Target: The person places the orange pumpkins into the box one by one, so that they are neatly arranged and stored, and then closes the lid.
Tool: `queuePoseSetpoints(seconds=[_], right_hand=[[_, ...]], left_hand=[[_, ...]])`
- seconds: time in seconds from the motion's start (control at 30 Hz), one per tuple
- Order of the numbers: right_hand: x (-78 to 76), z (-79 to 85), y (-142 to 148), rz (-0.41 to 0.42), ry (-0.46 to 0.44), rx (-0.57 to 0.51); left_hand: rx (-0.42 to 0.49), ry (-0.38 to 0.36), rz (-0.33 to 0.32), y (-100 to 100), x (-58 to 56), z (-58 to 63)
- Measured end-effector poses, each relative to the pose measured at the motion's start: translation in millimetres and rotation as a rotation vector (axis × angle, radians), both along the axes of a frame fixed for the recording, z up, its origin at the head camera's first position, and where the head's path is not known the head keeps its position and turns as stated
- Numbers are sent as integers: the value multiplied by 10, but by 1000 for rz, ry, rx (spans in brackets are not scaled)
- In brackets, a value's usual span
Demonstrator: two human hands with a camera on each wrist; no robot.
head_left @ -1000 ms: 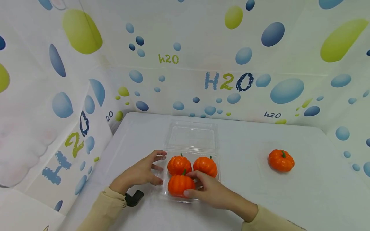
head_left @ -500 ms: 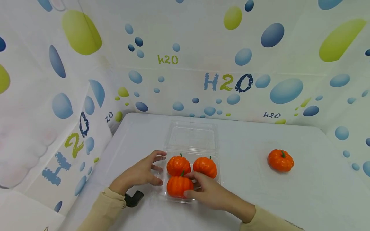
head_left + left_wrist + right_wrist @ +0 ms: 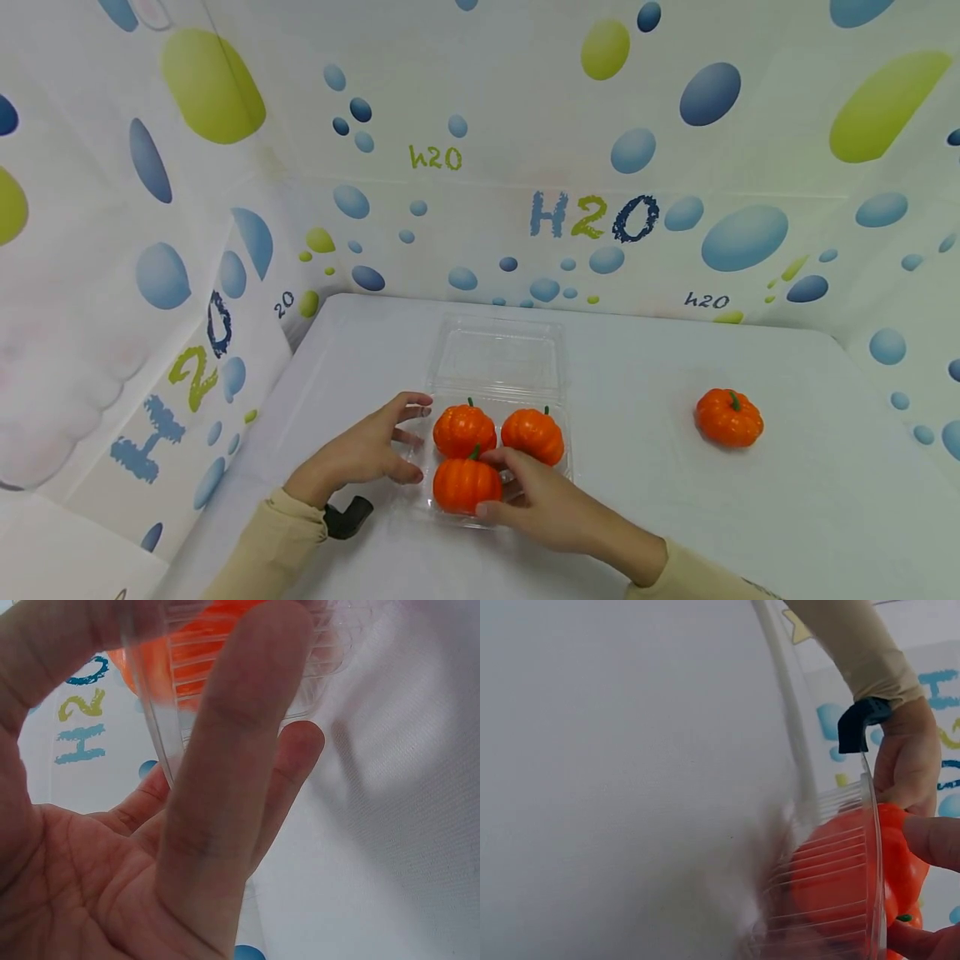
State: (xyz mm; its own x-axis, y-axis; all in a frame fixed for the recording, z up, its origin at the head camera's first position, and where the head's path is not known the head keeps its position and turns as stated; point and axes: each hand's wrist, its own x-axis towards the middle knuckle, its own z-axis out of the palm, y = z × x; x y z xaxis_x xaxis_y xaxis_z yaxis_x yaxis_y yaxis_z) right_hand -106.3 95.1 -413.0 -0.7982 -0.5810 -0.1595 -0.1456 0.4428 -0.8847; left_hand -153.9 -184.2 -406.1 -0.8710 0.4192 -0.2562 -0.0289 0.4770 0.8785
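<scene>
An orange toy pumpkin [image 3: 467, 487] with a green stem sits in the front left of a clear plastic clamshell box [image 3: 498, 354], whose lid lies back. My right hand [image 3: 551, 504] holds it by its right side, thumb in front and fingers behind. Behind it in the box are two more pumpkins, one at the left [image 3: 463, 430] and one at the right [image 3: 533, 437]. At the box's left side my left hand [image 3: 367, 446] has its fingers spread and bent loosely. In the left wrist view, those fingers [image 3: 232, 765] lie along the clear wall.
Another orange pumpkin [image 3: 730, 417] stands alone on the white tabletop [image 3: 637, 375] to the right. White sheets [image 3: 510, 100] printed with bubbles and H2O lettering hang behind and at both sides. A black strap [image 3: 348, 516] is on my left wrist.
The right hand and the front pumpkin have shifted slightly to the left inside the box. My left hand stays where it was.
</scene>
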Motion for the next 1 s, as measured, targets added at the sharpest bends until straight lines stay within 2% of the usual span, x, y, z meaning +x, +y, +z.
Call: queuePoseSetpoints(seconds=[0.1,0.3,0.4,0.5,0.6,0.73,0.87,1.0], right_hand=[[24,16,29,2,34,41],[98,91,114,-23,138,205],[138,145,171,-45,172,237],[173,174,254,-61,210,187],[195,158,365,-82,270,56],[207,124,541,-129,434,-59],[196,96,753,-206,616,-3],[175,47,1011,-277,685,81]], left_hand=[[4,-1,-2,0,-7,-11],[-4,-2,7,7,-12,-21],[-11,-1,10,10,-9,-17],[-20,0,11,11,-11,-11],[-25,-2,12,9,-14,-13],[-22,-4,9,8,-16,-20],[-26,0,4,8,-20,-21],[-30,3,6,14,-20,-10]])
